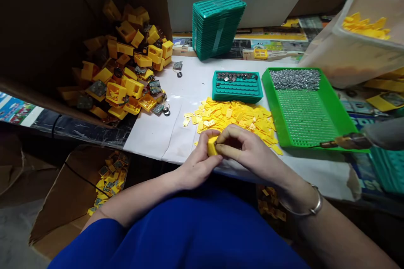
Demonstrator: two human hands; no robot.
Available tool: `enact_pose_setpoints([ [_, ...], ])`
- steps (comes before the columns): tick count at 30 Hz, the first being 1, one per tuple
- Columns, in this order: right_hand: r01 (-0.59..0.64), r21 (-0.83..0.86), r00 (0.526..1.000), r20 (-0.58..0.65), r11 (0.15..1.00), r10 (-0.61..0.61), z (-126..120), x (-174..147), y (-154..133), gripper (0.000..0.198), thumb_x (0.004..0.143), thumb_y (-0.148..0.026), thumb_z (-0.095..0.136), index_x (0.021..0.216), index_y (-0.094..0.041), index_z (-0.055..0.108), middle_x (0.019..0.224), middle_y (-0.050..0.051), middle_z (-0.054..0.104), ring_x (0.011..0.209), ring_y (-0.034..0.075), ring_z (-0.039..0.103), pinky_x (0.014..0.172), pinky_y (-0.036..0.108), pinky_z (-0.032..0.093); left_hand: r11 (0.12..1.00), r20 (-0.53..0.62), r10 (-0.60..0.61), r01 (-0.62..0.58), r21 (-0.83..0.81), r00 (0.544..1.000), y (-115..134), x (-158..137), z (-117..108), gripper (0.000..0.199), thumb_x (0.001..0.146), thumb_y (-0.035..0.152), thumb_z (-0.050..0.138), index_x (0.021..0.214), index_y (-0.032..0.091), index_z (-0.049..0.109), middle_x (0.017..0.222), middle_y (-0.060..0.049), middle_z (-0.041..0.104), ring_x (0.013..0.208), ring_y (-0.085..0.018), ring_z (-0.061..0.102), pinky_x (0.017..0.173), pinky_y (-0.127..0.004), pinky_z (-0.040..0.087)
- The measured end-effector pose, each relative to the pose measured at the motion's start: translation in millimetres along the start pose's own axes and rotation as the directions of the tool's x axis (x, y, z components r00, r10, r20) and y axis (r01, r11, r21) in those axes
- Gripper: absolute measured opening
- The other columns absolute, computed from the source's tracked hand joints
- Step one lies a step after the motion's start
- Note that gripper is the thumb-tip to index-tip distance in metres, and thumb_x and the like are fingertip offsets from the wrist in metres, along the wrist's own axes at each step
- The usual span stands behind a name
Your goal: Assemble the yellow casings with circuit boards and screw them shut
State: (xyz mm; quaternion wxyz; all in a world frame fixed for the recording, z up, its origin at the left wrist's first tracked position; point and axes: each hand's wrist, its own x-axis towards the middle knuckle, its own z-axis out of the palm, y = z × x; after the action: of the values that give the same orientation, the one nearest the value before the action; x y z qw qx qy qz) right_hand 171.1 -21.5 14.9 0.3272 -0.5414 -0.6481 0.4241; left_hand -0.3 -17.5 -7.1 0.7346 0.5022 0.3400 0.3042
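Observation:
A small yellow plastic housing (212, 146) is gripped in my left hand (200, 160), close to the table's front edge. My right hand (249, 149) reaches to the housing's open side, thumb and index finger pinched together against it. Whatever those fingertips hold is too small or hidden to make out. Just beyond both hands lies a loose heap of flat yellow plastic pieces (233, 115). Behind the heap, a teal ridged tray (237, 88) carries small dark round parts in its far rows.
On the right stands a green tray (315, 117) of metal screws, an electric screwdriver (362, 136) jutting over it. Stacked teal trays (217, 27) stand at the back. Yellow housings with wired circuit boards (132, 80) spill from a carton at left. A bin (362, 46) holds yellow pieces.

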Motion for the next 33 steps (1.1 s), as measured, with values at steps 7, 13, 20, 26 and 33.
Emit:
enact_pose_setpoints([
  [7, 0.086, -0.427, 0.938, -0.269, 0.9, -0.217, -47.4, 49.3, -5.4, 0.015, 0.09, -0.028, 0.059, 0.092, -0.022, 0.072, 0.097, 0.007, 0.072, 0.089, 0.024, 0.065, 0.079, 0.039, 0.049, 0.925, -0.037, -0.179, 0.155, -0.347, 0.983, 7.6, 4.5, 0.7, 0.032, 0.081, 0.038, 0.062, 0.104, 0.019, 0.05, 0.098, -0.006, 0.065, 0.089, -0.022, 0.067, 0.079, -0.038, 0.053],
  [13, -0.124, -0.795, 0.972, -0.216, 0.594, -0.087, -72.5, 117.9, 9.0, 0.023, 0.093, -0.023, 0.052, 0.1, -0.018, 0.074, 0.103, 0.013, 0.067, 0.096, 0.03, 0.062, 0.078, 0.042, 0.045, 0.926, -0.135, -0.154, 0.095, -0.366, 0.979, 7.0, 4.4, -2.1, 0.032, 0.077, 0.032, 0.063, 0.103, 0.019, 0.05, 0.092, -0.005, 0.069, 0.084, -0.022, 0.071, 0.071, -0.035, 0.055],
  [20, -0.092, -0.785, 0.959, -0.236, 0.613, -0.159, -67.6, 130.9, 18.5, 0.016, 0.088, -0.023, 0.056, 0.088, -0.018, 0.07, 0.102, 0.015, 0.063, 0.099, 0.031, 0.058, 0.076, 0.043, 0.044, 0.924, -0.1, -0.107, 0.062, -0.377, 0.989, 4.0, 2.9, -4.2, 0.039, 0.073, 0.024, 0.068, 0.106, 0.021, 0.048, 0.105, -0.004, 0.064, 0.095, -0.02, 0.067, 0.082, -0.036, 0.054],
  [26, 0.213, -0.318, 0.972, -0.024, 0.924, -0.232, -39.0, 61.4, -8.3, 0.017, 0.09, -0.033, 0.057, 0.082, -0.021, 0.066, 0.085, 0.005, 0.065, 0.08, 0.019, 0.06, 0.071, 0.034, 0.048, 0.929, -0.087, -0.014, -0.019, -0.369, 0.996, 0.9, 3.9, -5.3, 0.052, 0.069, 0.015, 0.067, 0.113, 0.026, 0.043, 0.114, 0.0, 0.056, 0.099, -0.016, 0.06, 0.093, -0.035, 0.047],
  [33, 0.267, -0.241, 0.964, 0.052, 0.933, -0.263, -12.9, 8.6, -8.1, 0.012, 0.091, -0.023, 0.056, 0.083, -0.02, 0.065, 0.082, 0.003, 0.064, 0.075, 0.015, 0.059, 0.069, 0.028, 0.045, 0.979, -0.082, 0.053, -0.068, -0.192, 0.995, -4.7, 5.2, 0.2, 0.053, 0.077, 0.019, 0.064, 0.121, 0.028, 0.036, 0.111, 0.0, 0.05, 0.099, -0.015, 0.05, 0.089, -0.028, 0.041],
])
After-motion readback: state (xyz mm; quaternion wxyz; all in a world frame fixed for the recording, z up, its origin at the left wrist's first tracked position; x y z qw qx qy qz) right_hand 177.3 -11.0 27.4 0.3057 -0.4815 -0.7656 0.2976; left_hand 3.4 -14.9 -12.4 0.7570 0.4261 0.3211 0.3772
